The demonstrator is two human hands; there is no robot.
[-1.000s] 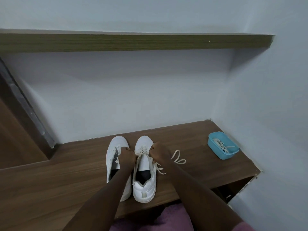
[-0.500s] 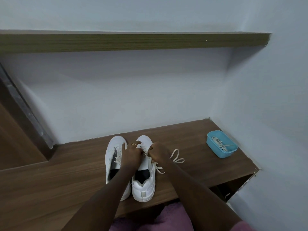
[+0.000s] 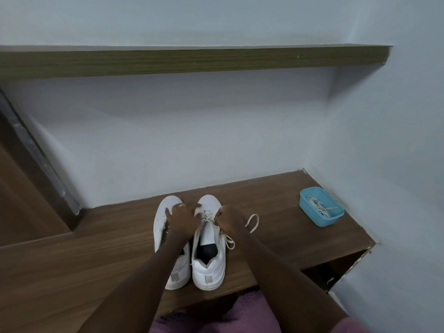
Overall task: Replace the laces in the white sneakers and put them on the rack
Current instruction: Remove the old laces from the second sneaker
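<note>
Two white sneakers stand side by side on the wooden bench (image 3: pixel 84 255), toes toward the wall. My left hand (image 3: pixel 181 218) lies over the gap between the left sneaker (image 3: pixel 160 227) and the right sneaker (image 3: pixel 208 267), fingers curled at the right shoe's eyelets. My right hand (image 3: pixel 229 219) pinches the cream lace (image 3: pixel 252 223) at the right sneaker's upper. The lace loops out onto the bench to the right. What the left fingers hold is hidden.
A blue plastic tub (image 3: pixel 320 221) with several white laces in it sits on the bench at the right. A long wooden shelf (image 3: pixel 192 60) runs along the wall above. The bench ends at the right in an open gap (image 3: pixel 336 267).
My left hand has moved forward toward the shoes' toes, and the lace has shifted a little. My right hand stays at the right sneaker's lacing.
</note>
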